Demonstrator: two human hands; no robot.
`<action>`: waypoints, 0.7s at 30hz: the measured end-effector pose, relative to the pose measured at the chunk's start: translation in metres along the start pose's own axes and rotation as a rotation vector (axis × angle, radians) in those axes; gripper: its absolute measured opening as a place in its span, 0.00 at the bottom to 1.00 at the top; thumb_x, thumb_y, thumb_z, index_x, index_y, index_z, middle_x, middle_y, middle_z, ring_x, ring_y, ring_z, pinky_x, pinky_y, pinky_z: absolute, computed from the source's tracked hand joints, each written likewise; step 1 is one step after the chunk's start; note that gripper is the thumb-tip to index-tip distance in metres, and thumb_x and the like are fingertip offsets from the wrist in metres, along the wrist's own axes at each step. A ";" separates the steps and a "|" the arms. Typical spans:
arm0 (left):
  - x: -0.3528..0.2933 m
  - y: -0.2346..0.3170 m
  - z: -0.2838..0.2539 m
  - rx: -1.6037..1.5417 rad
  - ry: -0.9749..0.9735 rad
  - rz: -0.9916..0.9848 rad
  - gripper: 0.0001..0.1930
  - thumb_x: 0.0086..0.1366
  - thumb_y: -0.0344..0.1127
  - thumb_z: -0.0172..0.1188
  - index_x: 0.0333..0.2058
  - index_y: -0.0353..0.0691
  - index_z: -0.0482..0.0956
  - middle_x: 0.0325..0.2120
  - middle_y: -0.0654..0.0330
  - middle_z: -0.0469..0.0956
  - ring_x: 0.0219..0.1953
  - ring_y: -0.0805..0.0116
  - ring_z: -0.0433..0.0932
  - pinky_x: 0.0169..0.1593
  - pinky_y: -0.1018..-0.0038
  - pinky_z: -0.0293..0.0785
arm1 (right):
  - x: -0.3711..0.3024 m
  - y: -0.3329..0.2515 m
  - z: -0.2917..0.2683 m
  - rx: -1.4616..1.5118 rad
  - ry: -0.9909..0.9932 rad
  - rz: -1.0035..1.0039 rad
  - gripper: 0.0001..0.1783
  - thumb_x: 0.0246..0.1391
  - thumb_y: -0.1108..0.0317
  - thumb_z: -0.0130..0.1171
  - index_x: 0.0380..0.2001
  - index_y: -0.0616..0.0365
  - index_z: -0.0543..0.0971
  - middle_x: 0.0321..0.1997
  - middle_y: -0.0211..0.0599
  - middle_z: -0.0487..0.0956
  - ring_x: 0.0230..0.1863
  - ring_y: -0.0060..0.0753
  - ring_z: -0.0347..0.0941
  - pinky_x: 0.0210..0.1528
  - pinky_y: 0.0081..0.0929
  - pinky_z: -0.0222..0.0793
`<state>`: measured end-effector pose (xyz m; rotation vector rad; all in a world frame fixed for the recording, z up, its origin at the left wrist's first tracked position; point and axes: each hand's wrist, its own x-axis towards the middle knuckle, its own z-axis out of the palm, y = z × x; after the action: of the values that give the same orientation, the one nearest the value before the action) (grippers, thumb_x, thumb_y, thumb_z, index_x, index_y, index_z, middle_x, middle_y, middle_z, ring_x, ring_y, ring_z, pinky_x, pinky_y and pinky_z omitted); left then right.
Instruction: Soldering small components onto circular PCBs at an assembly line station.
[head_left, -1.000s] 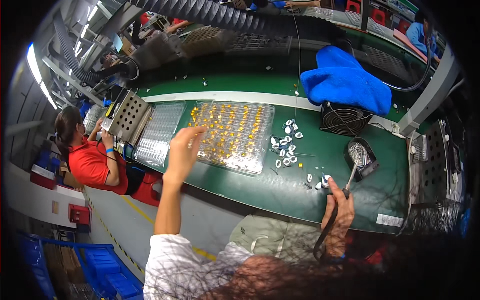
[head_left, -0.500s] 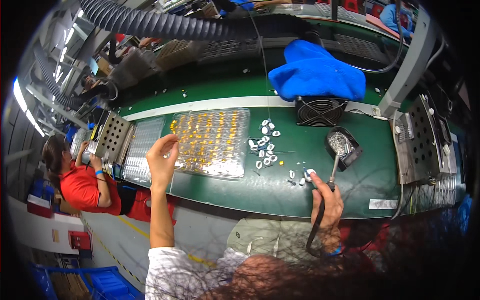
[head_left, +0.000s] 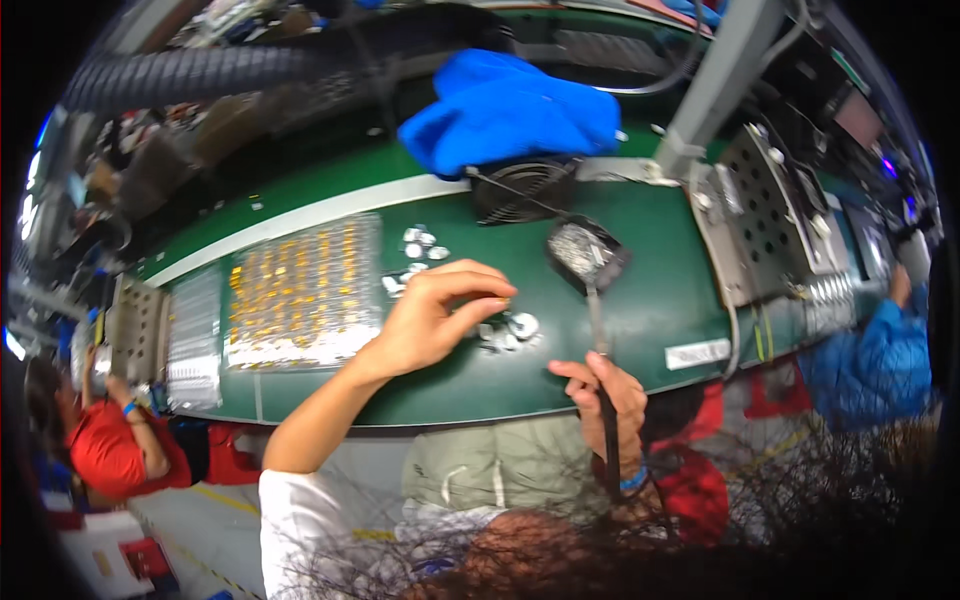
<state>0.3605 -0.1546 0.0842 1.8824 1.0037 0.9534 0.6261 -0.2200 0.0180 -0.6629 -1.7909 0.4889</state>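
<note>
My left hand (head_left: 430, 315) is over the green bench with thumb and forefinger pinched. A speck of yellow shows at the fingertips, seemingly a small yellow piece (head_left: 508, 301). Just beyond and below the fingertips lie several small white oval parts (head_left: 522, 326), some with dark leads. My right hand (head_left: 612, 400) grips a soldering iron (head_left: 600, 340), its index finger pointing left. The iron's metal shaft reaches up to the near side of a black container (head_left: 616, 272) filled with silvery metal shavings (head_left: 575, 248). More white oval parts (head_left: 420, 240) lie behind my left hand.
A clear plastic tray (head_left: 372, 290) of small yellow pieces lies to the left, with another clear tray (head_left: 195, 340) past it. Behind stands a fan (head_left: 522, 192) under a blue cloth (head_left: 520, 115). A perforated metal box (head_left: 765, 215) is at the right. People sit on both sides.
My left hand has moved right from the yellow-piece tray to the white parts. My right hand has drawn back from a white part. The whole view has swung to the right.
</note>
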 end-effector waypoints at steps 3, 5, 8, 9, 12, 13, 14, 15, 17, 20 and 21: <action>-0.005 -0.012 0.008 -0.193 0.008 -0.140 0.08 0.67 0.19 0.63 0.45 0.27 0.83 0.46 0.50 0.83 0.48 0.64 0.83 0.54 0.71 0.80 | -0.007 -0.006 -0.010 -0.004 0.038 0.088 0.27 0.70 0.55 0.59 0.58 0.70 0.74 0.34 0.49 0.85 0.26 0.33 0.78 0.29 0.27 0.74; -0.006 -0.019 0.014 -0.270 -0.009 -0.191 0.08 0.67 0.18 0.62 0.45 0.28 0.83 0.46 0.50 0.83 0.50 0.62 0.83 0.57 0.70 0.80 | -0.007 -0.005 -0.016 -0.089 0.042 0.079 0.23 0.65 0.58 0.65 0.51 0.70 0.80 0.28 0.44 0.82 0.23 0.33 0.76 0.26 0.27 0.71; -0.006 -0.021 0.021 -0.322 0.012 -0.212 0.07 0.68 0.18 0.62 0.43 0.28 0.83 0.47 0.49 0.83 0.52 0.60 0.82 0.59 0.69 0.78 | -0.005 -0.007 -0.012 -0.241 0.079 0.043 0.20 0.57 0.66 0.71 0.48 0.68 0.81 0.27 0.43 0.82 0.21 0.33 0.75 0.25 0.28 0.70; -0.006 -0.022 0.023 -0.331 0.008 -0.220 0.07 0.68 0.18 0.62 0.43 0.28 0.83 0.47 0.49 0.83 0.52 0.60 0.82 0.59 0.69 0.78 | -0.005 -0.008 -0.011 -0.244 0.074 0.055 0.20 0.57 0.66 0.71 0.48 0.68 0.81 0.27 0.43 0.82 0.21 0.33 0.75 0.25 0.28 0.70; -0.006 -0.023 0.026 -0.291 -0.016 -0.170 0.07 0.68 0.19 0.62 0.43 0.27 0.83 0.46 0.49 0.83 0.52 0.61 0.82 0.58 0.69 0.79 | -0.005 -0.011 -0.008 -0.174 0.098 0.153 0.22 0.47 0.70 0.78 0.44 0.66 0.82 0.27 0.42 0.83 0.19 0.34 0.74 0.25 0.29 0.70; -0.006 -0.020 0.026 -0.279 -0.027 -0.194 0.07 0.68 0.19 0.61 0.43 0.27 0.83 0.46 0.50 0.83 0.51 0.61 0.82 0.58 0.69 0.79 | -0.004 -0.012 -0.008 -0.198 0.070 0.144 0.22 0.44 0.70 0.79 0.42 0.64 0.82 0.27 0.42 0.83 0.19 0.36 0.75 0.25 0.29 0.70; -0.006 -0.019 0.026 -0.264 -0.036 -0.216 0.06 0.69 0.19 0.61 0.43 0.28 0.84 0.46 0.50 0.83 0.51 0.62 0.83 0.57 0.70 0.79 | -0.003 -0.011 -0.009 -0.219 0.042 0.132 0.23 0.42 0.70 0.81 0.41 0.63 0.82 0.27 0.41 0.83 0.19 0.37 0.75 0.25 0.29 0.70; -0.007 -0.019 0.027 -0.270 -0.036 -0.221 0.06 0.69 0.19 0.61 0.43 0.28 0.84 0.46 0.50 0.83 0.51 0.62 0.83 0.57 0.70 0.79 | -0.003 -0.009 -0.008 -0.220 0.037 0.138 0.23 0.42 0.70 0.81 0.41 0.63 0.82 0.27 0.41 0.83 0.19 0.37 0.75 0.25 0.29 0.70; -0.007 -0.020 0.027 -0.276 -0.039 -0.200 0.06 0.69 0.19 0.61 0.43 0.28 0.84 0.46 0.51 0.83 0.50 0.63 0.83 0.56 0.71 0.80 | -0.003 -0.005 -0.007 -0.241 0.027 0.079 0.23 0.42 0.68 0.81 0.40 0.62 0.82 0.26 0.41 0.83 0.21 0.37 0.77 0.26 0.29 0.71; -0.007 -0.022 0.027 -0.221 -0.031 -0.144 0.08 0.70 0.21 0.61 0.45 0.30 0.85 0.46 0.53 0.84 0.46 0.67 0.83 0.51 0.73 0.81 | -0.003 -0.007 -0.007 -0.255 0.004 0.097 0.23 0.41 0.68 0.82 0.40 0.62 0.82 0.26 0.40 0.83 0.22 0.38 0.79 0.26 0.29 0.72; -0.008 -0.023 0.027 -0.224 -0.031 -0.147 0.08 0.70 0.21 0.61 0.45 0.30 0.85 0.46 0.53 0.84 0.46 0.67 0.83 0.51 0.73 0.81 | -0.001 -0.007 -0.007 -0.255 0.001 0.101 0.23 0.41 0.68 0.82 0.40 0.62 0.82 0.26 0.40 0.83 0.22 0.38 0.79 0.26 0.29 0.72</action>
<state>0.3744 -0.1604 0.0508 1.6109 0.9606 0.9074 0.6320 -0.2263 0.0240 -0.9329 -1.8421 0.3290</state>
